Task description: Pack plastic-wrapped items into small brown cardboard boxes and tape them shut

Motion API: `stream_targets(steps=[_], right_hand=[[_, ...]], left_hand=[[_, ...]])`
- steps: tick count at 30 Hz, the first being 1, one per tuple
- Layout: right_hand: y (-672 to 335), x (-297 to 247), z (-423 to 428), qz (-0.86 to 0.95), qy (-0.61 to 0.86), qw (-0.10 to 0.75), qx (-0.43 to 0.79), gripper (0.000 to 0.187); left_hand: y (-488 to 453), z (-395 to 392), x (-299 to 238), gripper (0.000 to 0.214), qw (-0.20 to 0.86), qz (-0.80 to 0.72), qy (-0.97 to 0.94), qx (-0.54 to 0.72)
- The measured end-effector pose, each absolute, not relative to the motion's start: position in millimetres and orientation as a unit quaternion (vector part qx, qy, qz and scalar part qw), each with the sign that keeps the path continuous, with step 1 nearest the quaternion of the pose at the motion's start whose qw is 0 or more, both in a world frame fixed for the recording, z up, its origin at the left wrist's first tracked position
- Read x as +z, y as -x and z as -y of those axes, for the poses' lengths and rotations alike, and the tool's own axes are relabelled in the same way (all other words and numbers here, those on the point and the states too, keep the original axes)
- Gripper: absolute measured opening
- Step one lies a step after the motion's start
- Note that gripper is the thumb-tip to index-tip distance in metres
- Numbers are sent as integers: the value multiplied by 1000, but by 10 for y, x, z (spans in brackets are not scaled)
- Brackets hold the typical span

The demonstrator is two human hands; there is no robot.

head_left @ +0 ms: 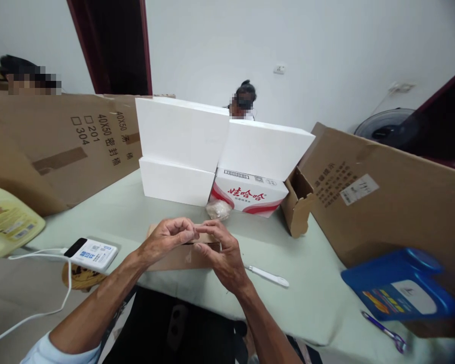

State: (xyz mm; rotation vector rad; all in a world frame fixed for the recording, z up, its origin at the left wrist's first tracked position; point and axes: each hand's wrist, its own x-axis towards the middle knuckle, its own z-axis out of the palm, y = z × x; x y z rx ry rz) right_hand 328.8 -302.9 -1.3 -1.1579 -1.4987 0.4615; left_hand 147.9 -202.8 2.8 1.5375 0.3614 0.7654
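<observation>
My left hand (169, 237) and my right hand (222, 255) meet above a small brown cardboard box (182, 258) at the table's front edge. Both hands have curled fingers, and their fingertips pinch together at one spot. Whatever sits between the fingertips is too small to make out. A white pen-like tool (267, 275) lies on the table just right of my right hand. A small clear bag (218, 208) of pale material lies behind the hands.
White foam boxes (182, 134) are stacked behind, over a red-and-white carton (250, 194). Large cardboard sheets (394, 202) flank both sides. A power bank (93, 253) with a white cable, a yellow jug (5, 220), a blue jug (402, 285) and purple scissors (387, 331) lie around. A person sits behind the boxes.
</observation>
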Motion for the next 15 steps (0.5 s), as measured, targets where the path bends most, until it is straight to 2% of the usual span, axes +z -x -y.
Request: stream_targets(steps=[4, 12, 15], right_hand=[[-3264, -62, 3009, 607, 455, 609, 232, 10], [-3239, -92, 3035, 554, 433, 651, 285, 7], [-3270, -56, 3072, 548, 429, 646, 315, 12]], left_hand=[[-1484, 2022, 14, 48, 643, -160, -669, 337], [-1495, 2025, 14, 44, 649, -149, -665, 338], [-1491, 2015, -10, 41, 659, -135, -661, 332]])
